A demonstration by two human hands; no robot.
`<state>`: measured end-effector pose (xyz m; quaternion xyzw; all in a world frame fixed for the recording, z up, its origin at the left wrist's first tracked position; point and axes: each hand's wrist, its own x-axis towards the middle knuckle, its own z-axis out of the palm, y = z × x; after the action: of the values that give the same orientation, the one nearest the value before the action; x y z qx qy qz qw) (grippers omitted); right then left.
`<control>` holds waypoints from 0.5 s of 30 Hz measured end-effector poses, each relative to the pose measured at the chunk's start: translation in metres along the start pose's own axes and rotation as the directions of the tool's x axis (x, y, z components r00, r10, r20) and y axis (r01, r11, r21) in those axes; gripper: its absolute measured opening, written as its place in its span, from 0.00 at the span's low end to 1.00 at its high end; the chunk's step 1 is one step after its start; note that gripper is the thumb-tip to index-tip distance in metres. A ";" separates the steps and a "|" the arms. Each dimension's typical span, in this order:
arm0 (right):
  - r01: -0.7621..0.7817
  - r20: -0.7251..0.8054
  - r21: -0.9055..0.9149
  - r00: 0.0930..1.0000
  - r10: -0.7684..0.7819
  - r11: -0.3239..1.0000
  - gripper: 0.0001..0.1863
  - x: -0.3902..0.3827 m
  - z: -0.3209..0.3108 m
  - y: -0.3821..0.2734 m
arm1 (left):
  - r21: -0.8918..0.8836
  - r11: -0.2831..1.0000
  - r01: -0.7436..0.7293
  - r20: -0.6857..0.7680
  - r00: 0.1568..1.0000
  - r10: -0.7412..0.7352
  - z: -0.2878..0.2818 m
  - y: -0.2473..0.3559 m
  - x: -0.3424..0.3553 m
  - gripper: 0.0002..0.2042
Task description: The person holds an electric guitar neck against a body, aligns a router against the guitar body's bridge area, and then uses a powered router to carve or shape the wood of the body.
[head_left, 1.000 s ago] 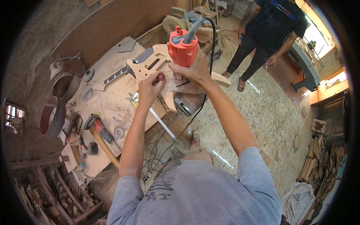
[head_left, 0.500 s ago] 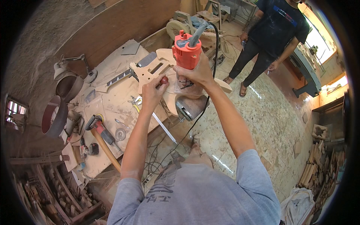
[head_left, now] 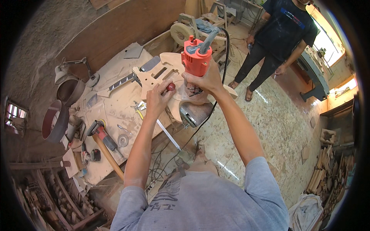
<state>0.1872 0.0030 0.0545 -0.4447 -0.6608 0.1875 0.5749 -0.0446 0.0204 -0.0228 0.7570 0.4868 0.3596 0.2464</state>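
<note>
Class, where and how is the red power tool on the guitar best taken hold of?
The red power tool is probably best gripped around its lower body from the right, as the right hand does: the upright shape suits a wrap. The left hand can pinch the round knob jutting leftward. Avoid the top, where the grey sleeve emerges.

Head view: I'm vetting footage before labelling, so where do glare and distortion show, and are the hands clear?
Head view, upper right: the bright opening is washed out; head view, floor: pale streaks of glare; head view, upper left: the brown panel has a bowed edge; head view, centre: left hand and right hand look reasonably clear.
</note>
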 end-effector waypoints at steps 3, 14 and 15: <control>-0.021 -0.024 0.047 0.999 0.022 0.999 0.37 -0.006 0.000 -0.009 | 0.076 0.996 -0.050 0.012 0.999 0.049 -0.001 0.002 0.000 0.22; -0.008 -0.032 -0.097 0.999 0.004 0.995 0.48 -0.010 -0.001 -0.002 | 0.054 0.999 0.007 0.056 0.998 -0.010 -0.001 0.003 0.003 0.21; -0.016 -0.027 -0.078 1.000 0.014 0.997 0.48 -0.007 -0.002 -0.002 | 0.044 0.993 0.113 0.090 0.989 -0.117 -0.004 0.012 0.003 0.21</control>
<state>0.1882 -0.0040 0.0526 -0.4743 -0.6567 0.1598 0.5641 -0.0404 0.0180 -0.0107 0.7480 0.5247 0.2999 0.2743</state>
